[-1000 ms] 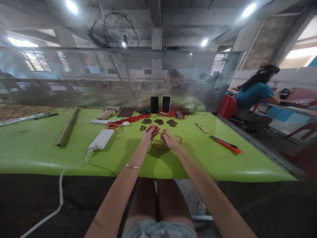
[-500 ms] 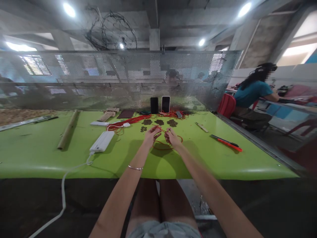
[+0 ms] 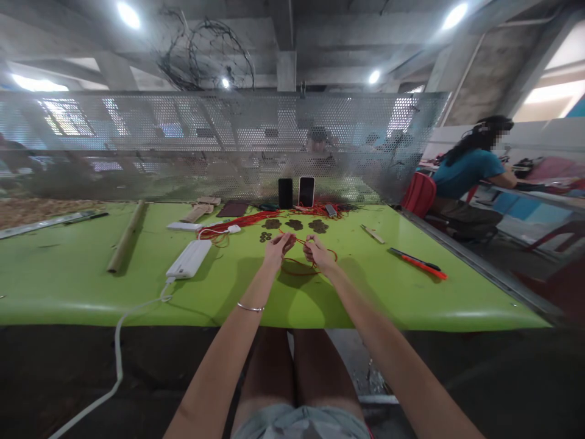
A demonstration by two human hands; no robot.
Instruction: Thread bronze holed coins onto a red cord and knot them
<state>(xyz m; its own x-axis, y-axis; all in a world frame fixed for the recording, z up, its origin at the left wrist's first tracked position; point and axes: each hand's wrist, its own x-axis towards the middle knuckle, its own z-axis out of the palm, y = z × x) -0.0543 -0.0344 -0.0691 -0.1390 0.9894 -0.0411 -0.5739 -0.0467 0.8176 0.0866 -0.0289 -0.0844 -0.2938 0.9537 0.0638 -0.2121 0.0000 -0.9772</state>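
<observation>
A red cord (image 3: 299,273) runs between my two hands and droops in a loop onto the green tabletop (image 3: 365,305). My left hand (image 3: 280,246) is closed on one part of it, fingertips pinched together. A short way to the right, my right hand (image 3: 316,251) grips another part, its fingers curled. Just beyond the hands lie several dark coin-like discs in piles, with one pile (image 3: 294,225) in the middle and another pile (image 3: 317,226) on the right. A smaller group of discs (image 3: 265,236) sits beside my left hand.
Bundled red cords (image 3: 242,224) lie at the back left, near a white power bank (image 3: 189,259) with a cable. Two phones, one black (image 3: 285,194) and one white-edged (image 3: 306,192), lean against a perforated metal screen (image 3: 183,140). A red-black cutter (image 3: 418,263) lies right. A person (image 3: 470,161) sits beyond.
The fingers of my left hand have drawn closer together on the red cord. My right hand keeps its grip in nearly the same spot.
</observation>
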